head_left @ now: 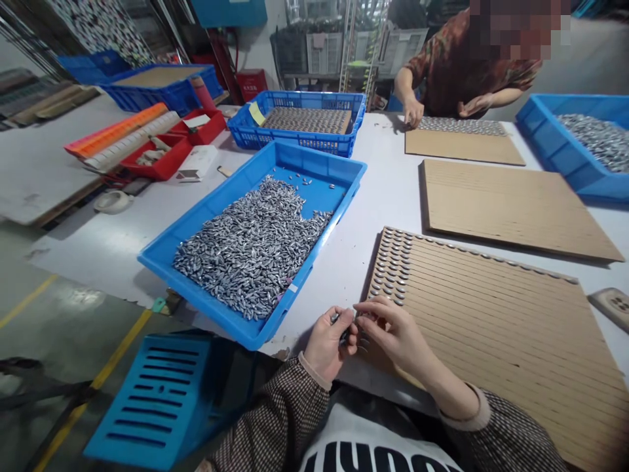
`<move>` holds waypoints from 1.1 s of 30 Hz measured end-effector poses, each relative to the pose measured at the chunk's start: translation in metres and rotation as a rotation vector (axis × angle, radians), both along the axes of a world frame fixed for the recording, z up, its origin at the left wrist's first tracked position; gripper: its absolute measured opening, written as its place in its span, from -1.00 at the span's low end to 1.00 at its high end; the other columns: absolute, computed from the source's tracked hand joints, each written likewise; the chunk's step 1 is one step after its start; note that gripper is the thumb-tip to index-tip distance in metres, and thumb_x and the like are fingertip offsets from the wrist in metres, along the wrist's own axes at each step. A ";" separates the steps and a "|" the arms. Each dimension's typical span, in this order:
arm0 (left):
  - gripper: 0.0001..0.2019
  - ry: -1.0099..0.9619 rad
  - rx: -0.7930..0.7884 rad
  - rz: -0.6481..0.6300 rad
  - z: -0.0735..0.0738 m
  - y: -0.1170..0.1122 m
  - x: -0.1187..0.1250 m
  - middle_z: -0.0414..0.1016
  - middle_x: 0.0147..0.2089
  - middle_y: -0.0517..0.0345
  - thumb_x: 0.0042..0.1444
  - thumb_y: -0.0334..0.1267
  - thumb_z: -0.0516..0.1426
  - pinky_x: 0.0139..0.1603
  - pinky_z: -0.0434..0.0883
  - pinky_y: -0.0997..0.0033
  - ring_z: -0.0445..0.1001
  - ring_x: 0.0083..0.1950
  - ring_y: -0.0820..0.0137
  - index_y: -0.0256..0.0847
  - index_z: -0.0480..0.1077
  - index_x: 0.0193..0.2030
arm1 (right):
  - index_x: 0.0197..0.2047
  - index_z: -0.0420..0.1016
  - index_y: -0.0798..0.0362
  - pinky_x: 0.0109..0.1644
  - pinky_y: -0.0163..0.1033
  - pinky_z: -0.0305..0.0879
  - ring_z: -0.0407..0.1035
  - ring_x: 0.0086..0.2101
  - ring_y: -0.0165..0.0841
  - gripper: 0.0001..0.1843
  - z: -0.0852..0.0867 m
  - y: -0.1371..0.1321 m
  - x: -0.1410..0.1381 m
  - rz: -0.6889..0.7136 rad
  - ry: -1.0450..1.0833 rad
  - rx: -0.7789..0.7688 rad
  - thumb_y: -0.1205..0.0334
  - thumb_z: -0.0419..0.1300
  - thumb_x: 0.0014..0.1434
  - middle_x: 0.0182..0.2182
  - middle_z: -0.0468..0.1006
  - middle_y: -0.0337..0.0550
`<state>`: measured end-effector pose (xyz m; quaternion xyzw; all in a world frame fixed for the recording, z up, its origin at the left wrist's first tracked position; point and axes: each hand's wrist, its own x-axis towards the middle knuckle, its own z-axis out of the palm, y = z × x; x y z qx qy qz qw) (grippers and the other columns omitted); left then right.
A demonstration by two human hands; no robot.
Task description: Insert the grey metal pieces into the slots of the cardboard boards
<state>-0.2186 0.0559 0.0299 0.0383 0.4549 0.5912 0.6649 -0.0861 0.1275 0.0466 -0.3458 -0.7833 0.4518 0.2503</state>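
Observation:
My left hand [330, 344] is curled around several small silver spindle-shaped pieces, which show between thumb and fingers. Close beside it, my right hand [393, 331] has its thumb and fingertips drawn together at the left hand; whatever they pinch is too small to make out. Both hands are at the near left corner of a grooved brown board [491, 321]. Silver pieces [393, 262] stand in rows along the board's left side, and more line its far edge. Left of my hands, a blue tray [314, 265] holds a large heap of loose silver pieces [246, 249].
A stacked brown board [511, 206] lies beyond mine. Across the table, a person [457, 72] handles pieces on another board [457, 145]. A blue bin [545, 141] stands far right, a blue basket [295, 144] behind the tray. A blue stool [152, 400] is below left.

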 end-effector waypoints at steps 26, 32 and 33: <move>-0.85 -0.022 -0.159 0.107 0.005 0.002 -0.023 0.51 -0.27 -0.01 0.13 -0.30 0.13 -0.49 0.36 0.58 0.50 -0.36 0.43 -0.27 0.35 -0.16 | -0.10 0.49 -0.01 -0.16 -0.24 0.42 0.46 -0.24 -0.33 -0.78 -0.054 -0.020 0.055 -0.119 -0.213 0.583 0.38 0.06 0.27 -0.23 0.56 -0.10; -0.79 -0.016 -0.130 0.075 0.010 0.001 -0.018 0.48 -0.29 0.03 0.17 -0.20 0.15 -0.48 0.35 0.64 0.44 -0.41 0.54 -0.31 0.38 -0.15 | -0.09 0.51 0.03 -0.21 -0.28 0.39 0.44 -0.26 -0.35 -0.73 -0.054 -0.019 0.046 -0.110 -0.292 0.679 0.41 0.02 0.28 -0.23 0.56 -0.10; -0.78 -0.017 -0.122 0.070 0.009 0.000 -0.017 0.47 -0.30 0.05 0.16 -0.19 0.15 -0.48 0.34 0.64 0.43 -0.42 0.54 -0.31 0.39 -0.15 | -0.09 0.51 0.04 -0.21 -0.29 0.38 0.43 -0.26 -0.36 -0.73 -0.054 -0.019 0.045 -0.117 -0.300 0.696 0.41 0.02 0.28 -0.24 0.56 -0.10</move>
